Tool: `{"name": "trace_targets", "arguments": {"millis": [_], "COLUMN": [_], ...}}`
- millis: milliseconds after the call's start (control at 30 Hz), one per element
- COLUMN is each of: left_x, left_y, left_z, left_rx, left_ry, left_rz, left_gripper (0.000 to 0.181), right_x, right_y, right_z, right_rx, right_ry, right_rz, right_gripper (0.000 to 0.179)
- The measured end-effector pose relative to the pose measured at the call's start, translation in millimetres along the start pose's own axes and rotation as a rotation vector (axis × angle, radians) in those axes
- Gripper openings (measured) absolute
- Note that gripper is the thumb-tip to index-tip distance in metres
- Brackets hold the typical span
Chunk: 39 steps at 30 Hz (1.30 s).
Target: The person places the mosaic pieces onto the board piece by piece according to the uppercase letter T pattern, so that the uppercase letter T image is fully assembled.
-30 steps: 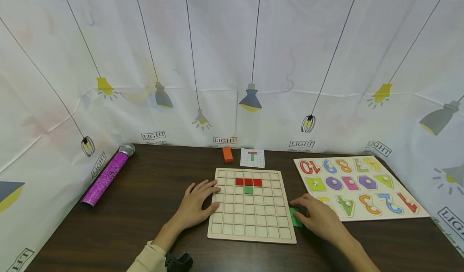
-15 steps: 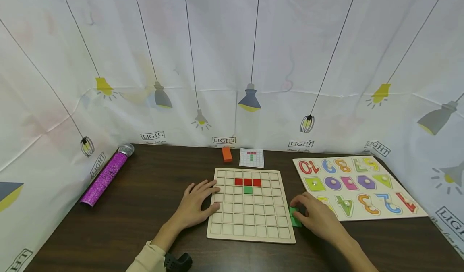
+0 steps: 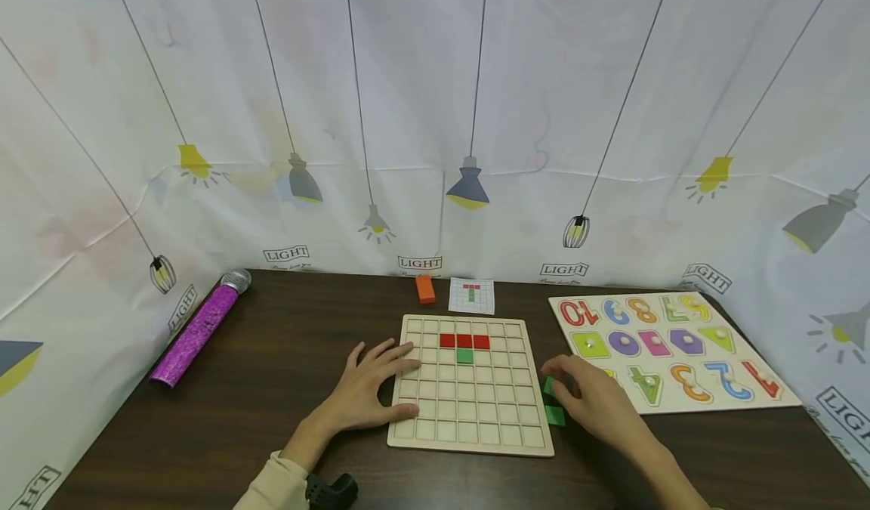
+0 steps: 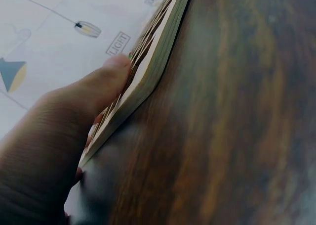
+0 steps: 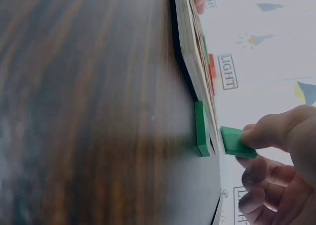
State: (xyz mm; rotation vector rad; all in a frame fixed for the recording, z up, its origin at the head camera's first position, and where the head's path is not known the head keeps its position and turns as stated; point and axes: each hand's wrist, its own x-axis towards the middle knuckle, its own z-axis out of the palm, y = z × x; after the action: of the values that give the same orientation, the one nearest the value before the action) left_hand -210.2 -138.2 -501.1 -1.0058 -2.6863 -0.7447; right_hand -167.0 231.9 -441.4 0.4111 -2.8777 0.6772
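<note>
A wooden grid board [image 3: 476, 412] lies on the dark table, with a row of red tiles [image 3: 464, 341] and one green tile [image 3: 465, 356] below the middle red one. My left hand [image 3: 367, 391] rests on the board's left edge, fingers spread and thumb [image 4: 106, 84] on the rim. Just off the right edge, my right hand [image 3: 596, 400] pinches a green tile [image 5: 236, 143] between thumb and fingers, raised above the table. Another green tile [image 5: 202, 129] lies on the table beside the board.
Behind the board are an orange block [image 3: 425, 289] and a grid card [image 3: 472, 296] printed with a red and green T. A number and shape puzzle board [image 3: 662, 404] lies right, close to the right hand. A purple glitter microphone [image 3: 200, 332] lies at far left.
My right hand has lifted one green tile slightly, leaving another green tile on the table. My left hand's fingers and thumb have moved a little farther onto the board.
</note>
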Motion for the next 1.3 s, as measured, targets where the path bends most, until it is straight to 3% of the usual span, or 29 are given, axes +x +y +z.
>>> {"name": "trace_targets", "arguments": {"millis": [100,233,367,533,967,1300], "left_x": [0.1,-0.4,-0.8,-0.8,1.7,1.5], "left_y": [-1.4,-2.1,-1.7,-0.3,1.8,0.5], "left_z": [-1.7,-4.5,-6.2,-6.3,-3.6,-2.7], "left_rx": [0.000,-0.016,-0.031,-0.031,-0.012,0.007], "left_ry": [-0.013,-0.036,-0.058,-0.085,-0.084,-0.079], "left_rz": [0.036,0.066,0.064,0.045,0.041,0.047], "left_gripper": [0.068,0.071,0.073,0.075,0.075,0.073], "right_x": [0.8,3.5,5.7,7.3,17.1,28.6], "right_y": [-1,-3,-5,-6,-13,-21], "right_z": [1,3,4,6,12,18], "right_rx": [0.022,0.067,0.103,0.136,0.140,0.204], "right_ry": [0.027,0.001,-0.018,-0.008,0.002,-0.067], "right_rz": [-0.038,-0.035,-0.011,-0.040,-0.072,-0.027], "right_gripper": [0.018,0.014,0.012,0.014,0.012,0.008]}}
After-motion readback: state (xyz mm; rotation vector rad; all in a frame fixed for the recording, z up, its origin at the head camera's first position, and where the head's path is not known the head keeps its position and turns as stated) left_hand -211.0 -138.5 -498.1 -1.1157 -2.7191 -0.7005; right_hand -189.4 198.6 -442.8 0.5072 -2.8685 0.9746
